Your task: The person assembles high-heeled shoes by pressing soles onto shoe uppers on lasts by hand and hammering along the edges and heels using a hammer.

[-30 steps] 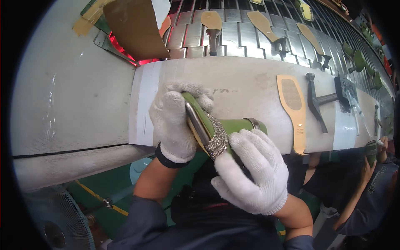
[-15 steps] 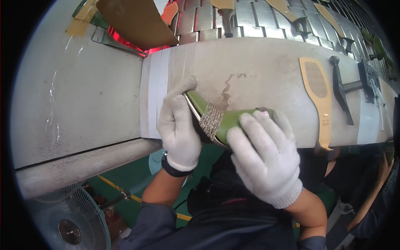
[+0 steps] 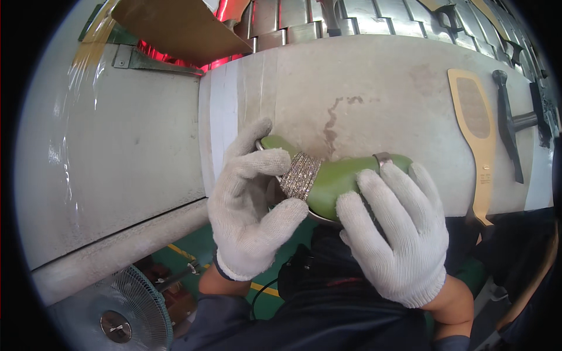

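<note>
A green shoe last (image 3: pixel 339 180) lies sideways between my white-gloved hands, just over the worktable's near edge. A band of glittery cord strap (image 3: pixel 301 176) wraps its front part, and a small brownish strap (image 3: pixel 382 158) crosses it near the other end. A sole with a shiny rim shows partly along the underside. My left hand (image 3: pixel 243 205) curls around the toe end, its thumb and a finger at the glittery band. With bent fingers, my right hand (image 3: pixel 404 237) holds the other end from the near side; its thumb is mostly hidden.
On the worktable (image 3: pixel 404 99), to the right, lie a tan sole-shaped piece (image 3: pixel 475 117) and a hammer (image 3: pixel 510 123). Behind runs a metal-slat conveyor (image 3: pixel 380 17) carrying similar pieces. A brown board (image 3: pixel 181 29) leans back left; a fan (image 3: pixel 114 324) stands below left. Another person's forearm (image 3: pixel 530 298) shows at right.
My left hand has shifted from gripping the toe's edge to bringing its thumb and a finger onto the glittery band. The shoe last and my right hand appear slightly farther right as the view moved.
</note>
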`<state>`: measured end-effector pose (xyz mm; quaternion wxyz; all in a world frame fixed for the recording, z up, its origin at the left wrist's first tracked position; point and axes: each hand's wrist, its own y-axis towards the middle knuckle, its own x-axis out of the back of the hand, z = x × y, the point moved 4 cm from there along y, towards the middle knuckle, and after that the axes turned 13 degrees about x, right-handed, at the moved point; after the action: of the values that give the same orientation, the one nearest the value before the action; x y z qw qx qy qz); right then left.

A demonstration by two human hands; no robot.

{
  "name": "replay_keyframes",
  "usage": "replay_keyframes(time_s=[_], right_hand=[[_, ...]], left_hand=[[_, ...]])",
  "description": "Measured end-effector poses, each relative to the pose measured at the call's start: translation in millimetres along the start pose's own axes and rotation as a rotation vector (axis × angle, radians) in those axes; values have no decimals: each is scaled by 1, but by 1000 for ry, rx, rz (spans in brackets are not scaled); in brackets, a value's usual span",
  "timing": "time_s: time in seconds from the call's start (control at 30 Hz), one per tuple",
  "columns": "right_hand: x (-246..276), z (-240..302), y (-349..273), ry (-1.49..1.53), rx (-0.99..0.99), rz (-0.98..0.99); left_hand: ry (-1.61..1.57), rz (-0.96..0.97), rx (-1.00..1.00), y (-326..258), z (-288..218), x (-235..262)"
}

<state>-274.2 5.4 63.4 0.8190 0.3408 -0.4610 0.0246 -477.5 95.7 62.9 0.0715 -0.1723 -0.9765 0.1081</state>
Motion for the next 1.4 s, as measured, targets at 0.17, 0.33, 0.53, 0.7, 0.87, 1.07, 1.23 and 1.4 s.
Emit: replay_keyframes(time_s=[0.17, 0.33, 0.53, 0.7, 0.87, 1.07, 1.23, 1.4], right_hand=[[-3, -2, -1, -19, 21, -36], [-3, -4, 0, 6, 7, -8], [-4, -5, 0, 26, -15, -13], [2, -10, 6, 92, -57, 16], [-3, -25, 31, 325, -57, 48], [-5, -30, 50, 472, -28, 172], [-6, -28, 52, 440, 11, 186], [0, -22, 52, 358, 44, 217]], left_hand=[[-11, -31, 16, 0, 0, 1], [-1, -43, 41, 2, 2, 4], [7, -41, 32, 3, 3, 4], [-53, -23, 14, 5, 4, 2], [-64, -13, 18, 5, 6, 2], [-23, 18, 6, 7, 9, 7], [-31, 20, -1, 5, 10, 5], [47, 73, -29, 6, 12, 8]])
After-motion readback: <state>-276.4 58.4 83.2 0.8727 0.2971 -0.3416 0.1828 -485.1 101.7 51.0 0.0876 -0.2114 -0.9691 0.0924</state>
